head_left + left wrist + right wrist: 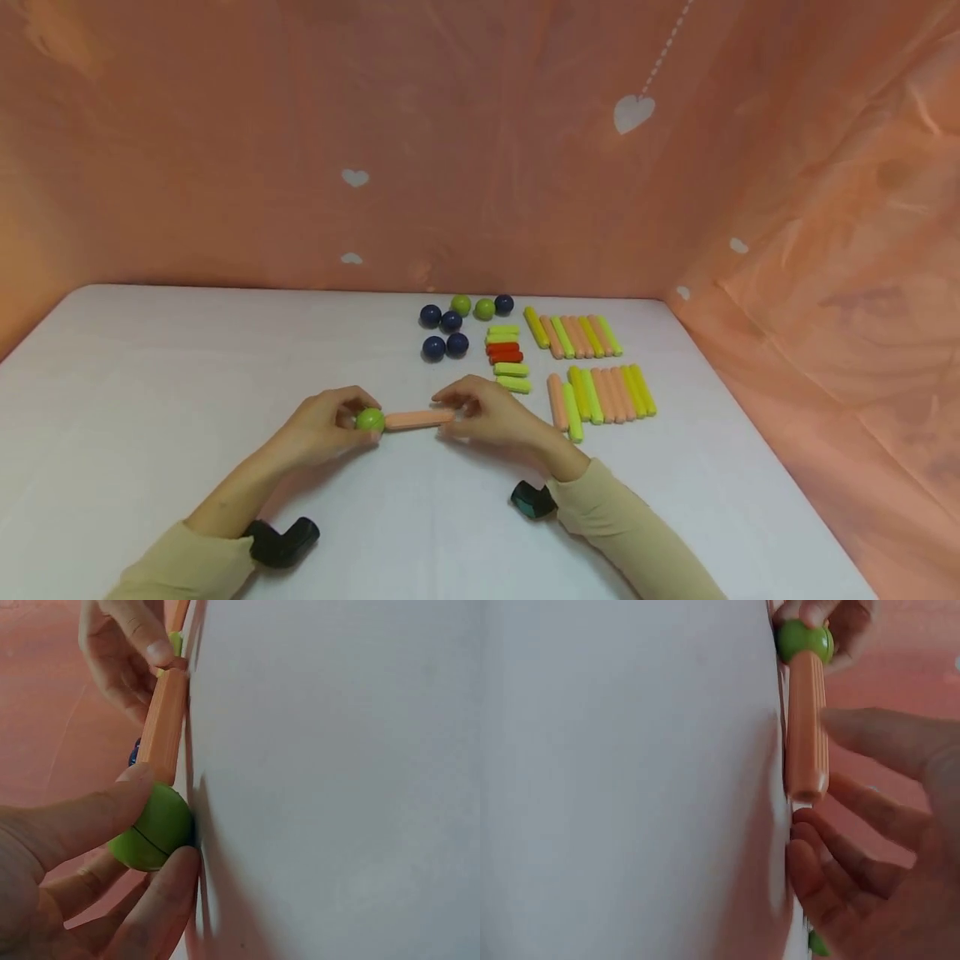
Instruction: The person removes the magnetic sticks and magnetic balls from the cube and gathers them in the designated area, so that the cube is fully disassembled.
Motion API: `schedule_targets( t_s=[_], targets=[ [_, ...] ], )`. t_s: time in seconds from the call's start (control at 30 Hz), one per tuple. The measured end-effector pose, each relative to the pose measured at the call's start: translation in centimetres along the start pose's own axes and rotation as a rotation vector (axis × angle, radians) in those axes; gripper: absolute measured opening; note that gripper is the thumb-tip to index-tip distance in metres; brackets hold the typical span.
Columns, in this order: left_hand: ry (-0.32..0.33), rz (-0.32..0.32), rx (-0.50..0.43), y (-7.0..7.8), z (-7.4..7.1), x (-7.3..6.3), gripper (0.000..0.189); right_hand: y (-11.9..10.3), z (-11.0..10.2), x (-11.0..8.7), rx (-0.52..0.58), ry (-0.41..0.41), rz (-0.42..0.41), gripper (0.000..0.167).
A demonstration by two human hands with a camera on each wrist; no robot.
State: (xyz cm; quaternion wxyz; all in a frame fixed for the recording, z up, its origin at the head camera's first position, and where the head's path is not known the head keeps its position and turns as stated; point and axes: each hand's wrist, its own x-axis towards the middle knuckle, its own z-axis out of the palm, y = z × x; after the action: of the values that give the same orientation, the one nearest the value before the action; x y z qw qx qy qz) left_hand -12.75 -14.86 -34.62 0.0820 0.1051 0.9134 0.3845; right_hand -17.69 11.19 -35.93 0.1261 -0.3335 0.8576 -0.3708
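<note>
My left hand [326,425] pinches a glossy green ball [371,420] between thumb and fingertips, low over the white table. Against the ball's right side sits one end of a ridged peach-coloured stick [417,419], pointing right. In the left wrist view the green ball [156,829] shows a dark seam and meets the stick [163,727] end to end. Around the stick's other end is my right hand [483,408], fingers loosely bent and spread. One fingertip overlaps the side of the stick [807,724] in the right wrist view; the other fingers lie beyond its end.
Dark blue balls [433,348] and green balls [484,309] sit at the back middle. Short green and red bars [506,357] form a column beside them. Two rows of longer sticks [615,393] lie at the right. An orange cloth [480,167] hangs behind the table [187,358].
</note>
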Motion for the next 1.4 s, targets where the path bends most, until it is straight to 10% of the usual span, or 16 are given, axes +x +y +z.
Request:
schedule_targets(
  t_s=[0.53, 1.4],
  targets=[
    [-0.001, -0.005, 0.019, 0.8, -0.3, 0.5, 0.032, -0.3, 0.3, -1.2, -0.085, -0.079, -0.081, 0.026],
    [-0.034, -0.003, -0.014, 0.1, -0.4, 0.8, 0.035, 5.3, -5.8, -8.2, 0.125, 0.257, 0.244, 0.033]
  ],
)
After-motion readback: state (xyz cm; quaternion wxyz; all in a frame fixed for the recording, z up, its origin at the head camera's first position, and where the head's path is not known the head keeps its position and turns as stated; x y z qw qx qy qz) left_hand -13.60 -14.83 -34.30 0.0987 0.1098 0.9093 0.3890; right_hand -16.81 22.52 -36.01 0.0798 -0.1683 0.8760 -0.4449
